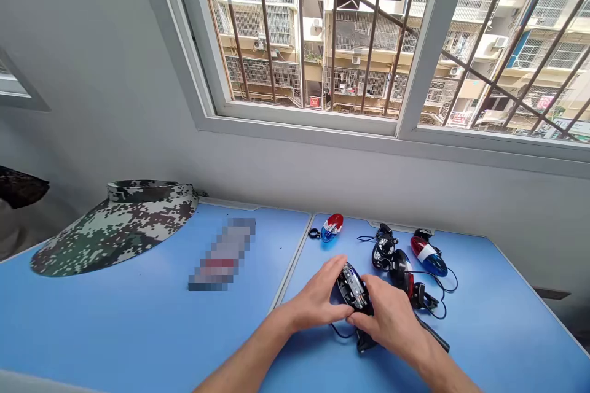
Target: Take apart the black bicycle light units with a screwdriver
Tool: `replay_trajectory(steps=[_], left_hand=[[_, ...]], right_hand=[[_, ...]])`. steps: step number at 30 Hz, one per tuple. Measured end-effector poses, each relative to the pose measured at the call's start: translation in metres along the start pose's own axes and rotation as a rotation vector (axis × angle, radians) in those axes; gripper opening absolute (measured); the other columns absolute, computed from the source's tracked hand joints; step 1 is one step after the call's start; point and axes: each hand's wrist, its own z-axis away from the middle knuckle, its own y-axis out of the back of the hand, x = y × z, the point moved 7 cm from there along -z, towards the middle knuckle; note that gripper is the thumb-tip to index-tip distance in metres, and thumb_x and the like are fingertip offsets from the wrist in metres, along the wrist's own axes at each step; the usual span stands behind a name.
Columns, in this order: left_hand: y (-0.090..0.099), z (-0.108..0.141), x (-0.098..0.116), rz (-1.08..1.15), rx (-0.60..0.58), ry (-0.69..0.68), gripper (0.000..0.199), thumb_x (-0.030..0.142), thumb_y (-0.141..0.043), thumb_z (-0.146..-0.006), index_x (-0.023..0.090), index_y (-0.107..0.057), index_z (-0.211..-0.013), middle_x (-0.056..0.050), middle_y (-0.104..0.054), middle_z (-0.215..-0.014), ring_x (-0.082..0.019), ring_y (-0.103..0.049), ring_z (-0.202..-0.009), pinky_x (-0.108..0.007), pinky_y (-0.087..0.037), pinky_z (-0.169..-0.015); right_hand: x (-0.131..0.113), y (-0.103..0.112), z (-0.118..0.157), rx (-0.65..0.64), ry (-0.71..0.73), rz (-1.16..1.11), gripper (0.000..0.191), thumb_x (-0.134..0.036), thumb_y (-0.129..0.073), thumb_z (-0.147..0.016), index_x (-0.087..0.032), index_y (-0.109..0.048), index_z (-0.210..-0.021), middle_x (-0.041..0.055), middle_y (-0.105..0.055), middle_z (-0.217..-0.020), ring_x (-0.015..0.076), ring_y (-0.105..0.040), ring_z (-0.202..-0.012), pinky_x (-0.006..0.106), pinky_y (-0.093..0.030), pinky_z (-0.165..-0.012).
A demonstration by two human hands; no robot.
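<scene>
Both hands are closed round an open black oval light housing [354,287], whose inside shows silvery parts that look like batteries. My left hand [318,298] grips its left edge, with thumb below and fingers above. My right hand [391,313] holds the right edge, and the two thumbs nearly meet at the bottom. Under the hands lies a black clamp-like part [365,342] with a thin cable. Beyond them, a red, white and blue oval light cover [332,228] lies beside a small black ring [314,233].
Several black light units with cables lie right of my hands, among them a red, white and blue light [428,256]. A black rod [433,333] pokes out by my right wrist. A camouflage visor [124,227] and a blurred-out flat object [224,255] are leftward on the blue table [138,331].
</scene>
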Motion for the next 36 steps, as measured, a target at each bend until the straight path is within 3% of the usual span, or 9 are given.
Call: replay_trajectory(steps=[6,10,13,17,21,29,36], left_hand=[[-0.002,0.005,0.004,0.011,0.007,0.011,0.1,0.031,-0.072,-0.071,0.015,-0.015,-0.152,-0.018,-0.009,-0.16,-0.035,-0.009,-0.146,-0.053,-0.017,-0.118],[-0.006,0.004,0.005,-0.017,-0.003,0.013,0.107,0.044,-0.074,-0.072,0.009,-0.012,-0.152,-0.023,-0.004,-0.159,-0.036,-0.006,-0.146,-0.053,-0.017,-0.117],[-0.008,0.003,0.004,-0.05,0.016,0.008,0.11,0.051,-0.073,-0.072,0.007,-0.013,-0.152,-0.025,-0.005,-0.158,-0.038,-0.007,-0.146,-0.054,-0.018,-0.117],[-0.008,0.002,0.005,-0.056,0.025,-0.004,0.109,0.038,-0.076,-0.068,0.01,-0.012,-0.152,-0.023,-0.005,-0.159,-0.036,-0.007,-0.146,-0.052,-0.018,-0.117],[-0.008,0.001,0.007,-0.031,0.001,0.036,0.121,0.039,-0.083,-0.059,0.009,-0.011,-0.152,-0.023,-0.001,-0.159,-0.037,-0.005,-0.146,-0.053,-0.018,-0.117],[-0.007,0.0,0.01,-0.022,0.002,0.041,0.112,0.029,-0.078,-0.06,0.009,-0.015,-0.151,-0.021,-0.008,-0.159,-0.036,-0.009,-0.146,-0.048,-0.019,-0.118],[-0.009,0.001,0.009,0.003,-0.015,0.031,0.115,0.027,-0.079,-0.059,0.012,-0.013,-0.152,-0.019,-0.002,-0.16,-0.037,-0.006,-0.146,-0.05,-0.018,-0.118]], right_hand=[[0.003,-0.001,0.002,-0.07,0.07,-0.158,0.034,-0.029,-0.068,-0.074,-0.026,-0.06,-0.108,0.0048,-0.068,-0.102,0.0232,-0.062,-0.087,0.029,-0.042,-0.067],[0.009,-0.001,0.003,-0.114,0.057,-0.255,0.039,-0.034,-0.064,-0.078,-0.027,-0.058,-0.116,0.0049,-0.069,-0.101,0.0209,-0.062,-0.077,0.027,-0.043,-0.062],[0.007,0.002,0.001,-0.127,0.086,-0.302,0.04,-0.027,-0.062,-0.078,-0.028,-0.058,-0.118,0.0029,-0.069,-0.099,0.0203,-0.063,-0.08,0.025,-0.044,-0.061],[0.005,0.005,-0.001,-0.098,0.084,-0.306,0.037,-0.02,-0.059,-0.077,-0.029,-0.062,-0.112,0.0018,-0.068,-0.099,0.0193,-0.062,-0.083,0.024,-0.045,-0.064],[0.004,0.001,-0.001,-0.098,0.055,-0.328,0.038,-0.019,-0.06,-0.075,-0.027,-0.062,-0.112,0.002,-0.067,-0.102,0.0181,-0.061,-0.082,0.025,-0.044,-0.067],[0.01,0.003,-0.002,-0.143,0.085,-0.392,0.047,-0.022,-0.063,-0.076,-0.025,-0.058,-0.123,0.0043,-0.065,-0.109,0.0196,-0.061,-0.089,0.026,-0.047,-0.068],[0.011,0.004,-0.011,0.099,0.175,-0.371,0.031,-0.016,-0.044,-0.089,-0.018,-0.064,-0.112,0.0083,-0.068,-0.1,0.0198,-0.064,-0.087,0.033,-0.05,-0.078]])
